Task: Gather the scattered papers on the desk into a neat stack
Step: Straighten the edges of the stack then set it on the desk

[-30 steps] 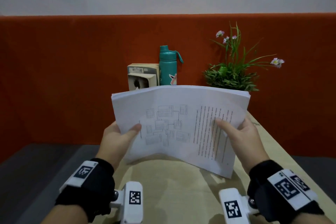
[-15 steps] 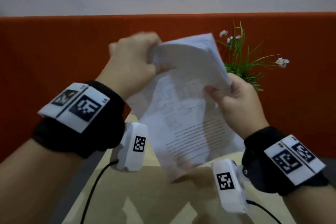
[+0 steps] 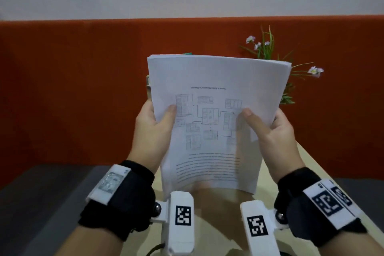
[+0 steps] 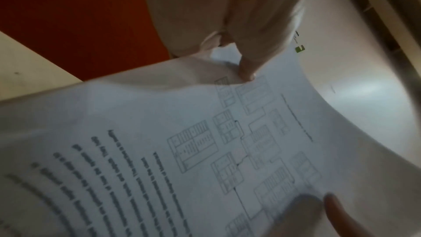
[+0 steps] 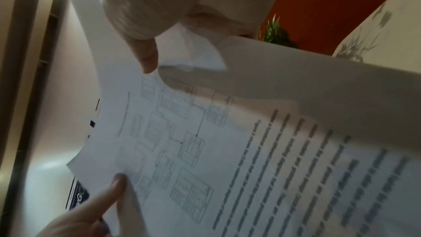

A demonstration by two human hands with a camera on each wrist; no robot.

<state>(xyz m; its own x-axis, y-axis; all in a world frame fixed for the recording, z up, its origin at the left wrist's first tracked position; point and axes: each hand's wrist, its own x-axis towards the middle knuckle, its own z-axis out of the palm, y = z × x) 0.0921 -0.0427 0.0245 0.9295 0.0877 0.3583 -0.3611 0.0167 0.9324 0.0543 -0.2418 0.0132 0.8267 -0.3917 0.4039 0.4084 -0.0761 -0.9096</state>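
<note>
A stack of white printed papers (image 3: 216, 81) stands upright above the light wooden desk (image 3: 216, 214), long side vertical, its diagram and text upside down to me. My left hand (image 3: 151, 131) grips its left edge with the thumb on the front sheet. My right hand (image 3: 274, 135) grips the right edge the same way. The sheets' top edges fan slightly at the upper right. In the left wrist view my left hand (image 4: 227, 15) pinches the papers (image 4: 159, 150). In the right wrist view my right hand (image 5: 148, 15) pinches the papers (image 5: 250, 150).
An orange partition (image 3: 83, 89) runs behind the desk. A green plant with small flowers (image 3: 268, 48) stands at the back right. The tip of a teal bottle (image 3: 187, 53) and a box edge (image 3: 148, 80) peek from behind the papers. Grey floor (image 3: 41, 203) lies left.
The stack was held wide side up, then swung round in both hands. It now stands tall side up, higher in view, with both hands back on its side edges.
</note>
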